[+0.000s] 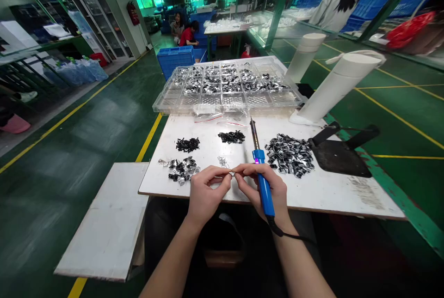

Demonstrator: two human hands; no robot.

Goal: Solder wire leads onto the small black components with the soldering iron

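Note:
A blue-handled soldering iron [265, 191] rests in my right hand [274, 187], its metal tip pointing up and away over the white table. The thumb and forefinger of that hand are pinched together. Facing them, my left hand [208, 191] also pinches, and the fingertips of both hands meet at a tiny pale part too small to name. Just beyond lies a little heap of small silvery pieces [223, 161]. Left of my hands are black-and-silver pieces [182, 168]. Two heaps of tiny black parts, one left [188, 144] and one central [231, 137], lie farther back.
A clear compartment tray [225, 104] full of dark, shiny pieces spans the table's back. To the right are a large heap of shiny pieces [290, 155], a black metal stand [342, 157] and two leaning white cylinders [342, 85]. A lower white board [104, 224] adjoins the left side.

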